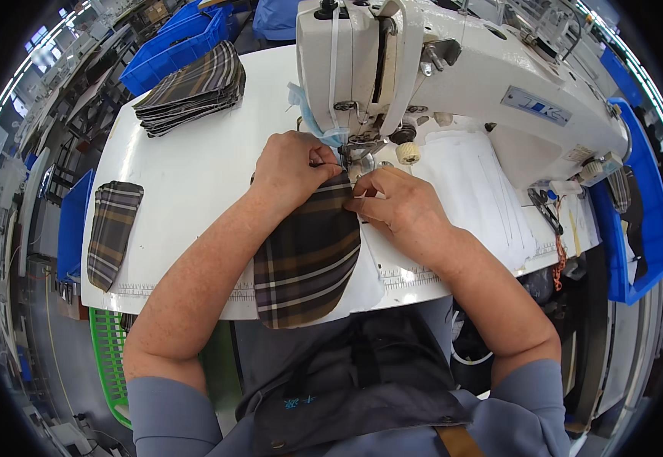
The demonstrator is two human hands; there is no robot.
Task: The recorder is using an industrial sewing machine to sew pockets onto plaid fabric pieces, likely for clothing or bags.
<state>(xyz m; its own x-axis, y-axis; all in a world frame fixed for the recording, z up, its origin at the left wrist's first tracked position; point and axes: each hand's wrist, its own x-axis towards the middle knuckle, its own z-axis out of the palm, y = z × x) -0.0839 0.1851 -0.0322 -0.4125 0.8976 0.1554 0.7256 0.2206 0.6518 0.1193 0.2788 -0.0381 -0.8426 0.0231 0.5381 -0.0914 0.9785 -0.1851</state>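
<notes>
My left hand [293,169] pinches the upper edge of a brown and black plaid fabric piece [301,251] just in front of the sewing machine's presser foot [362,158]. My right hand [396,206] is curled at the piece's right edge, thumb and forefinger gripping it close beside the needle area. The piece lies on the white table [156,190] and overhangs its front edge a little. A single plaid piece [114,232] lies at the left of the table, and a stack of similar pieces [190,87] sits at the back left.
The white machine [461,84] fills the back right, with scissors [546,213] near its base. Blue bins [148,57] stand behind, left [74,228] and right [648,244] of the table. A green basket [107,358] is below left. Part of another person in blue [274,19] shows behind.
</notes>
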